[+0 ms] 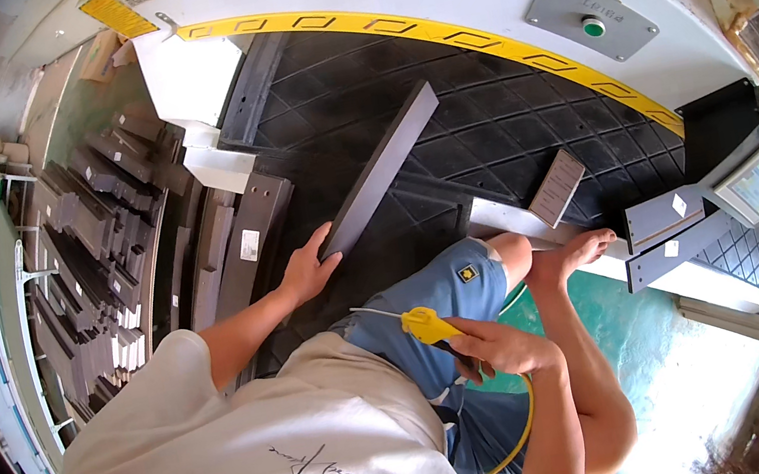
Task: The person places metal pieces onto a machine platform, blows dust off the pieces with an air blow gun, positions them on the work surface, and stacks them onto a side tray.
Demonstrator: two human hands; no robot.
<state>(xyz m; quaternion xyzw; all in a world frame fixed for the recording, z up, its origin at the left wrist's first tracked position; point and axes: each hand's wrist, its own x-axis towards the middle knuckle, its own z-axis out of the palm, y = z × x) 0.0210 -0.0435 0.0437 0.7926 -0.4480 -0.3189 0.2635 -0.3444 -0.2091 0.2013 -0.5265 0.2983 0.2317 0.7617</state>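
My left hand [308, 266] grips the near end of a long dark grey board [383, 170], fingers closed around its edge. The board slants away to the upper right above a black quilted surface [493, 131]. My right hand [506, 347] is closed on the handle of a yellow air blow gun [428, 325], held over my blue shorts. Its thin pale nozzle points left, toward my lap. A yellow hose [532, 413] curves down from the gun past my right forearm. Part of the gun's handle is hidden by my fingers.
Many dark boards [104, 199] are stacked on a rack at left, with wider panels [248, 240] beside me. A small block [557, 188] and two short boards [665, 217] lie at right near a screen [758, 185]. A white machine beam with a yellow strip [467, 41] arches across the far side.
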